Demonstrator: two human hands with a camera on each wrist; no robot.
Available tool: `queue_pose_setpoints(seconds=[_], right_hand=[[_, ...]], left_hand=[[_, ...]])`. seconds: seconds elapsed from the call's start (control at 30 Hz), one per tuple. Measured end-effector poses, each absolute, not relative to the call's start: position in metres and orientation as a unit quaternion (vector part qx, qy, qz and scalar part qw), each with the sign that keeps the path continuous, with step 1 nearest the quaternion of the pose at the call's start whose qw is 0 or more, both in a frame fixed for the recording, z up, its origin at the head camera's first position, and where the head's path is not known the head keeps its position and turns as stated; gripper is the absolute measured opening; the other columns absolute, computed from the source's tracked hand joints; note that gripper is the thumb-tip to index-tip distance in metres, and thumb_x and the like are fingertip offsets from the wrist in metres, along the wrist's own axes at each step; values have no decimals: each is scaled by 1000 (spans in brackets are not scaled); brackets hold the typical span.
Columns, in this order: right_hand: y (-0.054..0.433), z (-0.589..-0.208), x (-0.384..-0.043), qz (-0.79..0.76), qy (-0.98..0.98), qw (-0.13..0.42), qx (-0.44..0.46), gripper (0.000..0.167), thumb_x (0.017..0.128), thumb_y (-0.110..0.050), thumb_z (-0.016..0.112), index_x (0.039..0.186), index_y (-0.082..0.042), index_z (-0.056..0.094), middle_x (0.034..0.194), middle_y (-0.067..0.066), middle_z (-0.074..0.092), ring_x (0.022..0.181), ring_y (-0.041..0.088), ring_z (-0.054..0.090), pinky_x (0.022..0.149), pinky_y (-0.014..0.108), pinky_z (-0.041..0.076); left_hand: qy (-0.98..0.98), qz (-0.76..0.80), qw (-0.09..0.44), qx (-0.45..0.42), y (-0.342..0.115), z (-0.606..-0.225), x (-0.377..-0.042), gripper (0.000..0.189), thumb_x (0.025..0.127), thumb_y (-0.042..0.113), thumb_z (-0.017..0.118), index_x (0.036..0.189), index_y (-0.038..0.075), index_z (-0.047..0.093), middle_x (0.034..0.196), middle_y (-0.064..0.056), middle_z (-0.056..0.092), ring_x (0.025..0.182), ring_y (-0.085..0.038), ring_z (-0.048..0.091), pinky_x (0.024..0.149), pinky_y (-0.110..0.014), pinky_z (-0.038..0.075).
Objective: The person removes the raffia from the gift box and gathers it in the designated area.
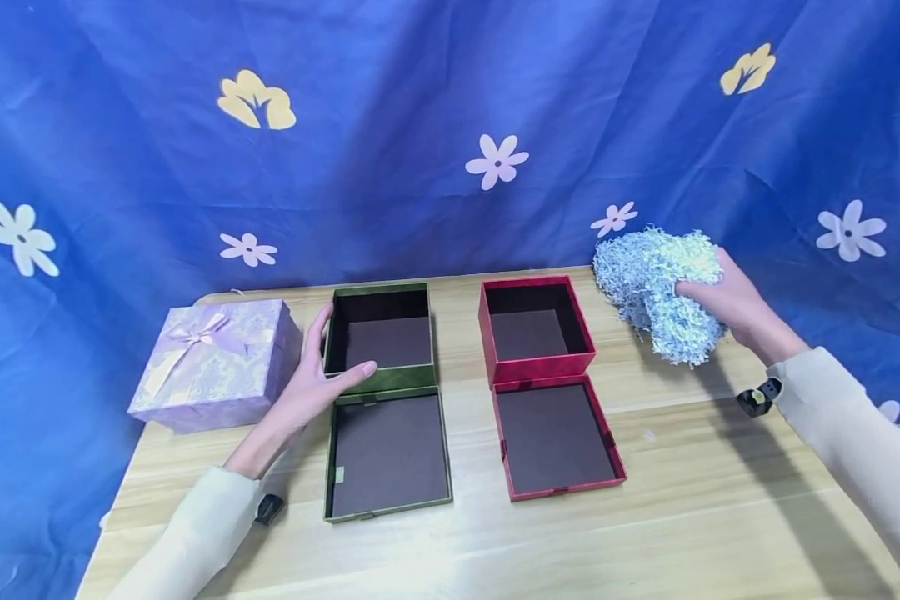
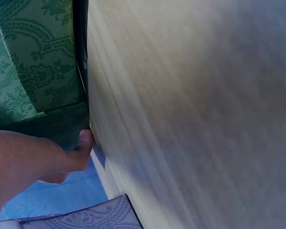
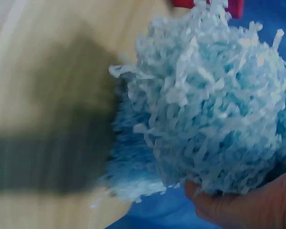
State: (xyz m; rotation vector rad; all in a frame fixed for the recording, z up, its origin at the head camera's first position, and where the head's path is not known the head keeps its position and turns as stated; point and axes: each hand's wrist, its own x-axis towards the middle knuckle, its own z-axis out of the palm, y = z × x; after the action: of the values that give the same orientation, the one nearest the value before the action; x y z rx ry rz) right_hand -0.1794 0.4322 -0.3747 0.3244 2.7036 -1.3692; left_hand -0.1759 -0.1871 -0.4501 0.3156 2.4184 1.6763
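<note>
A clump of light-blue shredded paper [image 1: 671, 287] is gripped in my right hand [image 1: 731, 300] at the table's far right. In the right wrist view the shredded paper [image 3: 209, 105] bulges over the thumb and hides most of the fingers. My left hand [image 1: 311, 387] rests at the near left corner of an uncovered green box [image 1: 382, 379], fingers along its left side and thumb across its front. The left wrist view shows fingertips close against the patterned green box [image 2: 43, 67]. To its right stands an uncovered red box [image 1: 543, 367], dark inside.
A green lid [image 1: 390, 454] and a red lid [image 1: 558, 437] lie inside-up before their boxes. At the left sits a lilac gift box [image 1: 210, 358] with a ribbon bow. A blue flowered curtain [image 1: 420, 167] hangs behind the wooden table [image 1: 465, 542].
</note>
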Motion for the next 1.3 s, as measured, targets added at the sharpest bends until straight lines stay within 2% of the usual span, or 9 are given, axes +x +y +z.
queue_pose_setpoints(seconds=[0.1,0.33,0.4,0.53,0.63,0.87,1.0,1.13,1.3], right_hand=[[444,-389,-175,-434,892,44,122,107,108,-31,67,171,-4,-15,177,26,-13,161,54,-3,122,77,12],[457,-424,-177,-410,901,36,135,104,107,-33,65,171,1,-9,174,38,0,157,59,10,121,77,20],[458,-431,-179,-422,897,35,126,103,107,-30,65,173,-3,-10,175,35,-3,159,57,8,122,76,20],[458,-440,-181,-412,900,55,130,107,108,-35,64,171,-4,-18,175,33,-16,160,56,-2,122,76,16],[459,-442,-180,-380,911,67,143,112,108,-43,63,168,0,-21,173,35,-19,158,58,-6,122,77,13],[459,-445,-176,-343,928,57,137,116,106,-52,65,169,0,-17,173,34,-19,157,55,-23,120,81,3],[457,-448,-174,-358,925,20,128,114,104,-47,70,174,-7,-11,175,34,-10,159,57,-6,118,82,16],[454,-448,-172,-376,918,-22,123,114,100,-38,77,176,-16,-4,175,33,0,155,58,13,112,82,28],[449,-444,-168,-380,917,-40,116,115,98,-39,79,176,-17,-2,175,31,3,154,57,17,111,83,30]], left_hand=[[814,564,92,107,-186,-451,-178,115,98,32,84,173,49,-2,180,14,-8,163,-20,-11,126,-72,4],[814,564,94,103,-187,-452,-179,115,98,32,84,173,49,-2,180,16,-7,163,-20,-11,126,-72,4],[814,564,94,104,-187,-453,-179,115,98,32,84,173,48,-2,180,16,-7,163,-20,-11,126,-72,4],[812,567,92,105,-187,-453,-179,116,98,30,84,173,47,-2,180,14,-7,163,-21,-11,126,-72,3],[811,568,91,105,-188,-454,-179,116,98,30,84,173,48,-2,180,14,-7,163,-21,-11,126,-72,2],[809,572,87,101,-188,-453,-179,115,97,30,85,173,48,0,181,13,-7,164,-20,-11,127,-70,2],[808,573,87,105,-188,-452,-179,116,97,28,85,174,45,0,181,9,-7,164,-23,-12,126,-71,2],[806,574,95,105,-189,-450,-180,119,96,26,86,175,42,-1,181,6,-8,164,-27,-11,126,-72,4],[805,575,104,103,-192,-445,-181,121,95,25,88,175,42,-1,182,0,-6,165,-33,-4,125,-73,10]])
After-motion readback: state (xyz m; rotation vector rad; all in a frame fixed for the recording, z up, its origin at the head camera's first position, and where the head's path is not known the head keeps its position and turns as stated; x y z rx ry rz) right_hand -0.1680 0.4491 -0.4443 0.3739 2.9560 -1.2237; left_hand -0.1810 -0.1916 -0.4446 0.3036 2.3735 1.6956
